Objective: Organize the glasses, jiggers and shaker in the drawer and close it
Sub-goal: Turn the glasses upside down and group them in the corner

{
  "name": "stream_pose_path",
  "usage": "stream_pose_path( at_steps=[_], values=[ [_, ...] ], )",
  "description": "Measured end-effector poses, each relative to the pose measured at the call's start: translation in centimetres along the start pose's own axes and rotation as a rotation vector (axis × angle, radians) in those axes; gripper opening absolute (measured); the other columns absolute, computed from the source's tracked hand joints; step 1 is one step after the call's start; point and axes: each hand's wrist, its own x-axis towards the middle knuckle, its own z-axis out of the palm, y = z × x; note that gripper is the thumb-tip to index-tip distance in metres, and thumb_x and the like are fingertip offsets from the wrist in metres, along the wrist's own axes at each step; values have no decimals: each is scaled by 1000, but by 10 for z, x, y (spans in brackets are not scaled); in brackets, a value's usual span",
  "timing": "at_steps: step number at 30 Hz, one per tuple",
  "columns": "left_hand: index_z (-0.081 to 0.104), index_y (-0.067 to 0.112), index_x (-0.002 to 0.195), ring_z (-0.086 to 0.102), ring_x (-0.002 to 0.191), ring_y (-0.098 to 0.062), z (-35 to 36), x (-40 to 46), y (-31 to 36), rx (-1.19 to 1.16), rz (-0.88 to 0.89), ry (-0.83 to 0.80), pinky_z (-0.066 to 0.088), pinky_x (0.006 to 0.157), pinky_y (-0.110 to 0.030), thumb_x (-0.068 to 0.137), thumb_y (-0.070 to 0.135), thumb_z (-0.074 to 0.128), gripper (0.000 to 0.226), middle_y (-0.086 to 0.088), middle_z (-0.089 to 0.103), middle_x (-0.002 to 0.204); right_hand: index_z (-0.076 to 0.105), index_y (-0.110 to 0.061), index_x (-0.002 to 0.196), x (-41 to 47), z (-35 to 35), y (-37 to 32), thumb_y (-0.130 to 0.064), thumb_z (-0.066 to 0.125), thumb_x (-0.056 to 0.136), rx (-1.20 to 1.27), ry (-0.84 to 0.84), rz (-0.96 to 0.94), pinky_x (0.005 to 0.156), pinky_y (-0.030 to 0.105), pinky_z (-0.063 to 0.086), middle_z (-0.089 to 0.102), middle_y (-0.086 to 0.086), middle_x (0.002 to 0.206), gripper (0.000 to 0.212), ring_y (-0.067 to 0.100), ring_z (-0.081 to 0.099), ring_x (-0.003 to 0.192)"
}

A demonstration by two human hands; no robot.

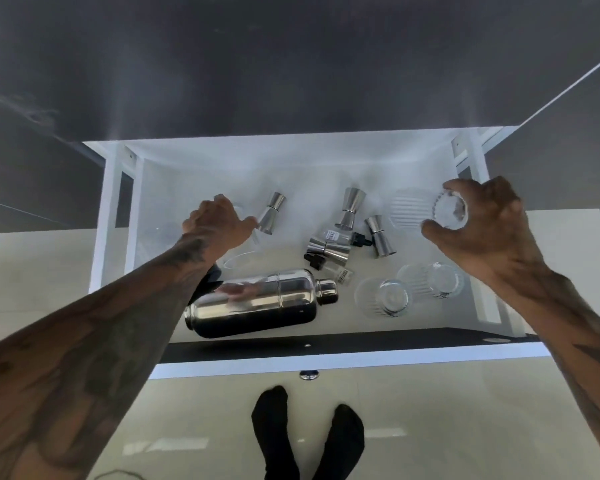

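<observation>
Barely begun: my right hand [478,223] grips a ribbed glass [449,211], left hand [215,223] closes on something unclear; shaker [257,303] and jiggers [350,206] lie scattered, drawer [326,363] open.

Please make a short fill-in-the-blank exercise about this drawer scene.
1. The shaker lies on its ____.
2. The right hand holds a ribbed ____.
3. The drawer is ____, not closed.
4. The shaker's cap points toward the person's ____ side.

Answers: side; glass; open; right

Left hand [219,220] curled, right hand [478,223] gripping.
</observation>
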Motion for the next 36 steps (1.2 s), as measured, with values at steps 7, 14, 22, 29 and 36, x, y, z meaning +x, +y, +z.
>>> stream_pose_path(
  at_steps=[7, 14, 22, 29, 36],
  values=[
    [56, -1, 116, 60, 96, -31, -12, -1, -8, -365, -83, 40, 44, 64, -32, 64, 45, 77, 72, -18, 64, 109, 52, -9, 120, -30, -19, 7, -19, 83, 66, 49, -14, -59, 69, 26, 44, 56, 22, 110, 63, 19, 51, 80],
    [60, 28, 121, 62, 82, -11, -50, -52, -11, -535, -5, 347, 39, 58, -15, 59, 54, 77, 69, 6, 66, 107, 49, -16, 123, -7, 8, 30, -30, 77, 73, -24, -175, 14, 83, 33, 52, 52, 16, 120, 59, 31, 61, 98],
    [59, 37, 94, 64, 88, 8, -16, -136, 75, -774, 425, 230, 57, 72, -18, 59, 16, 85, 48, 16, 65, 96, 48, -18, 121, -15, 27, 16, -34, 74, 74, -75, -323, 51, 83, 32, 47, 51, 14, 118, 56, 30, 56, 103],
    [54, 7, 119, 53, 93, -15, 44, -141, 133, -639, 630, 246, 47, 80, -23, 65, 12, 75, 58, -8, 56, 113, 46, -21, 122, -41, 29, 22, -32, 71, 79, -67, -310, 28, 80, 31, 49, 48, 12, 118, 52, 29, 59, 100],
    [50, 7, 124, 47, 90, -8, 70, -137, 141, -507, 677, 170, 44, 78, -19, 70, 11, 77, 60, -9, 53, 118, 45, -23, 130, -45, 29, 32, -33, 67, 83, 24, -271, 94, 88, 31, 47, 49, 10, 127, 53, 27, 54, 113]
  ],
)
